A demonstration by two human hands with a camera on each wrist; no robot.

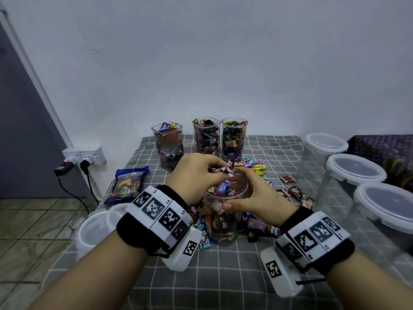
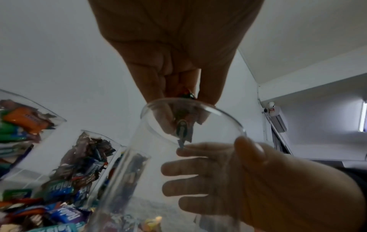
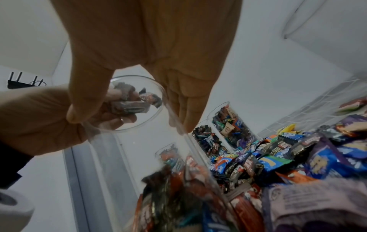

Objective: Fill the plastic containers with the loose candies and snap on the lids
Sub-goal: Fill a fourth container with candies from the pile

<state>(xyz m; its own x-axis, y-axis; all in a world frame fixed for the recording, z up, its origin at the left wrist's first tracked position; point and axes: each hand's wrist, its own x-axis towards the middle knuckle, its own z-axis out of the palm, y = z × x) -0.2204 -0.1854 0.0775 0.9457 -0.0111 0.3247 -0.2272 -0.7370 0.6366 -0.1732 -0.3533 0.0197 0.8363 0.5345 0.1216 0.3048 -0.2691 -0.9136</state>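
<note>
Across the worktop (image 1: 223, 276), your job looks roughly half done. At the right edge of the head view, three large lidded tubs (image 1: 355, 168) stand with nothing visible inside. At upper centre, three filled containers (image 1: 206, 135) are packed to the rim but have no lids on. At lower left, loose lids (image 1: 93, 229) wait. The container in hand (image 1: 223, 218) sits at centre, partly full; your right hand (image 1: 254, 198) wraps around its rim. Your left hand (image 1: 194, 175) pinches a few wrapped candies (image 1: 223, 171) just above the opening. Around its base a pile of loose candies (image 1: 288, 193) is left, and every lid remains to be snapped on.
</note>
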